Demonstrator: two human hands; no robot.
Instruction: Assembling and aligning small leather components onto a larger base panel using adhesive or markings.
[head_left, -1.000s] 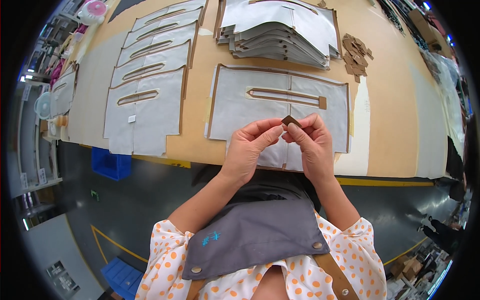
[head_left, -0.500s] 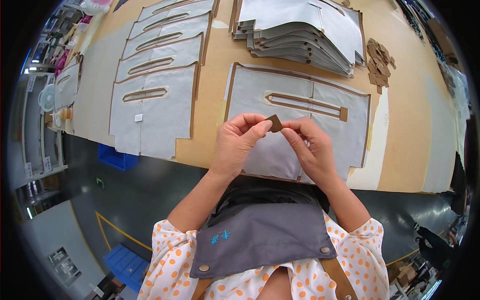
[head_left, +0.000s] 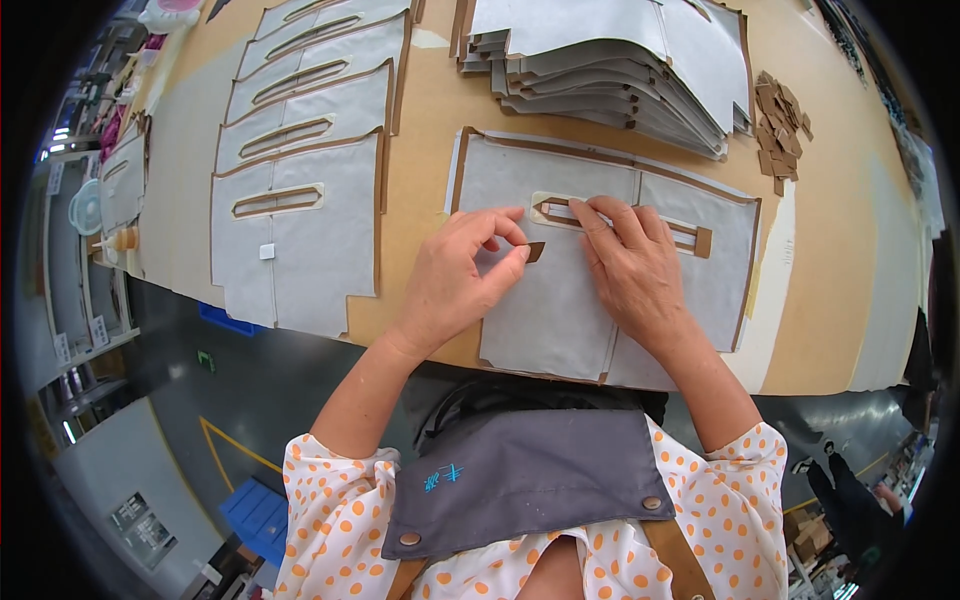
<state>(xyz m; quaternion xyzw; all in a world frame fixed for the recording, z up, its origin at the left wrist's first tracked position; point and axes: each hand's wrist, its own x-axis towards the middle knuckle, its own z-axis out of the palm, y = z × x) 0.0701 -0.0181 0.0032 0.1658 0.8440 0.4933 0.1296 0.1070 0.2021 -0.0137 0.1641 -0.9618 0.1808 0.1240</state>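
Between the thumb and forefinger of my left hand [head_left: 462,265] is a small brown square patch [head_left: 536,252], tilted over the grey panel. My right hand [head_left: 635,262] rests on the same panel, its fingertips at the long slot opening [head_left: 566,209]; no held thing shows in it, though the thumb side is partly covered. This grey fabric panel [head_left: 560,320] lies flat before me, edged with brown strips, with a seam down its middle. Another brown patch [head_left: 703,243] sits across the slot's right end.
Several similar slotted panels [head_left: 330,240] overlap in a row at the left, a small white tag [head_left: 267,251] on the nearest. A thick stack of grey panels [head_left: 610,80] stands behind the work. Loose brown patches [head_left: 780,130] are heaped at the far right. The table's front edge [head_left: 800,393] is near.
My right hand has let go of the patch and moved up and right onto the slot. The left has drawn slightly left, keeping the patch. The view has shifted a little.
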